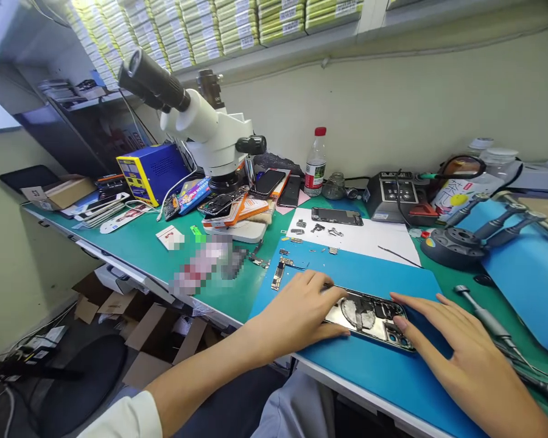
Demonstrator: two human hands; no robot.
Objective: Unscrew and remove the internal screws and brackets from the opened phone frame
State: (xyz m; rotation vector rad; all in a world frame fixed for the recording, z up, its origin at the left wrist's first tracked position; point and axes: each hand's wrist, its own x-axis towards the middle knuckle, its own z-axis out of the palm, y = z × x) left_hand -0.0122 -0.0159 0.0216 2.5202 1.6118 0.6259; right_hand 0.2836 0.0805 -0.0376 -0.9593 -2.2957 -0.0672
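An opened phone housing [360, 313] lies on the blue mat [347, 365], its inside facing up and its camera openings at the right end. My left hand [304, 304] grips the left end, thumb along the near edge and fingers over the far edge. At the other end, my right hand [456, 347] has its index finger at the far edge and its thumb by the camera openings, holding that corner. Beyond my left hand, a narrow circuit board [281, 272] rests on the mat. Small metal parts [332, 250] lie near it.
White paper [374, 240] behind the mat bears a phone screen [337, 216] and small black parts. A microscope [214, 134] stands at the back left. At right are a screwdriver [484, 313], a round tool holder [456, 243] and a soldering station [393, 194].
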